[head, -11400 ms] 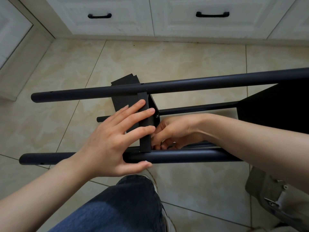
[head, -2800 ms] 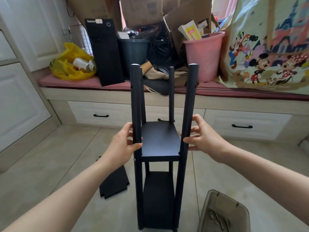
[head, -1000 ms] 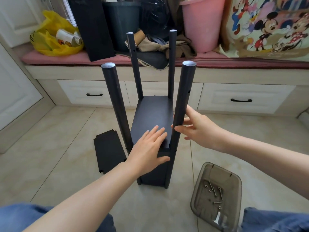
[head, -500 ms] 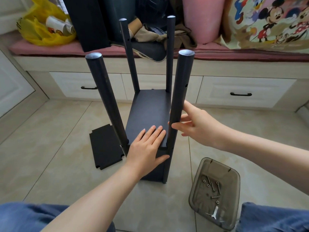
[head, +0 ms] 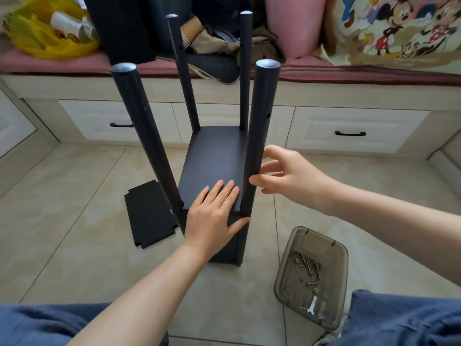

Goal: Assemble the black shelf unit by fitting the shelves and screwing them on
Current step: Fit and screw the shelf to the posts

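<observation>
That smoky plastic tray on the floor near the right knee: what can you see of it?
The tray is translucent grey-brown plastic, rectangular with rounded corners, lying open on the tiled floor right of the shelf unit, close to the right knee. Inside lie a few loose metal screws, small nuts and a white three-armed key. Nothing else touches it.

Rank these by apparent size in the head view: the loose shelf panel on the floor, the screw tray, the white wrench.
1. screw tray, though it lies nearer the camera, so its lead is unsure
2. loose shelf panel
3. white wrench, clearly smallest
</observation>
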Action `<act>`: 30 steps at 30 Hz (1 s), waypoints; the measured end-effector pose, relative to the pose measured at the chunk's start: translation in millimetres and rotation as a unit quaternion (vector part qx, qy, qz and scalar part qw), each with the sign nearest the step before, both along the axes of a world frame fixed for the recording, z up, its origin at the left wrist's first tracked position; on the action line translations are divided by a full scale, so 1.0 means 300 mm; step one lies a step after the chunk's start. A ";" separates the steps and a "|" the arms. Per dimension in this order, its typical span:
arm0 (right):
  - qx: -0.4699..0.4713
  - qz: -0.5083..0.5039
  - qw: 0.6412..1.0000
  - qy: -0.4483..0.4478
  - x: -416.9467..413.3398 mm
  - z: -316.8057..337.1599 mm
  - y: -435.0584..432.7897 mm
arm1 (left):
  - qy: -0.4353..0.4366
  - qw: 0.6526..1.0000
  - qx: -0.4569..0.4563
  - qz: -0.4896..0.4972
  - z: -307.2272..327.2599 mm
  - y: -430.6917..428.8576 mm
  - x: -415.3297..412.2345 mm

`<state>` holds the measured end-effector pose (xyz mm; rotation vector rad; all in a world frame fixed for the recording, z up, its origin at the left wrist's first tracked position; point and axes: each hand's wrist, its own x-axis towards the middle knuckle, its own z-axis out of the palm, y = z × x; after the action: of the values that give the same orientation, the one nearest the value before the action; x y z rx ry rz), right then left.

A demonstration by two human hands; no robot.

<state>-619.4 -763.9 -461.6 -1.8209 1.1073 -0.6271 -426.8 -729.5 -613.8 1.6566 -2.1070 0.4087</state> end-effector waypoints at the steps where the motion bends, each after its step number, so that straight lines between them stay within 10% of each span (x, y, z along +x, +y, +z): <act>1: -0.001 -0.012 1.000 0.002 -0.009 -0.010 0.003 | -0.001 1.000 -0.006 0.000 -0.003 0.000 0.001; 15: 0.232 -0.176 0.920 0.262 -0.180 -0.669 0.047 | -0.001 0.999 -0.052 0.005 -0.006 0.005 -0.010; 30: 0.321 -0.175 0.892 0.266 -0.064 -0.931 0.193 | -0.006 0.998 -0.060 0.012 -0.018 0.003 -0.012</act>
<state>-638.5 -706.0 -741.0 -1.2311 1.7802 0.0863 -430.4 -728.7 -619.3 1.6156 -2.0315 0.5421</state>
